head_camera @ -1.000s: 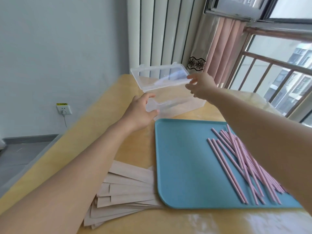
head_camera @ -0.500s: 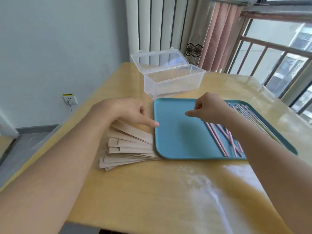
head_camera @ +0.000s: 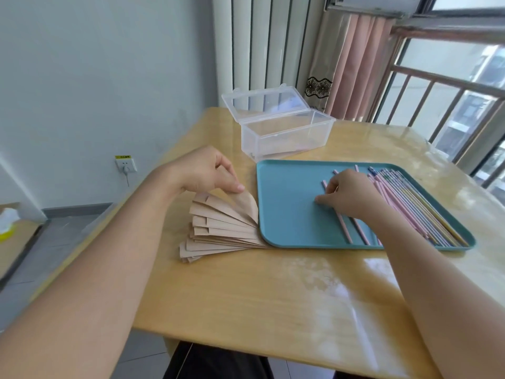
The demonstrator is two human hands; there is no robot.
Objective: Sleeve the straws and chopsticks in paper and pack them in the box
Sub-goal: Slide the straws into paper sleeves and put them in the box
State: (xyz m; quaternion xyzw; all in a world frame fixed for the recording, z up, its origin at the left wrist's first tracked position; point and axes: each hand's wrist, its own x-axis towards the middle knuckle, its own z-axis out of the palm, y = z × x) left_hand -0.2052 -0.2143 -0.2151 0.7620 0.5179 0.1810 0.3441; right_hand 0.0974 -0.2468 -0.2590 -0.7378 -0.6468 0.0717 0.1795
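Observation:
A fanned stack of brown paper sleeves [head_camera: 218, 231] lies on the wooden table left of the teal tray [head_camera: 287, 214]. My left hand [head_camera: 207, 170] pinches the top sleeve [head_camera: 244, 205] and curls its end upward. Pink straws [head_camera: 388, 198] and striped chopsticks [head_camera: 418, 203] lie along the tray's right side. My right hand [head_camera: 349, 195] rests on the leftmost pink straws, fingers curled around one [head_camera: 343, 227]. The clear plastic box [head_camera: 284, 132] stands beyond the tray with its lid up.
The wooden table [head_camera: 273, 291] ends at a wall on the left and at a radiator, curtain and window railing behind. A wall socket [head_camera: 125, 164] sits low on the left wall. A small side surface [head_camera: 11, 231] holds a yellow-and-white object.
Both hands left the box and came down: the left onto the sleeve stack, now lifting the top sleeve, the right onto the pink straws in the tray.

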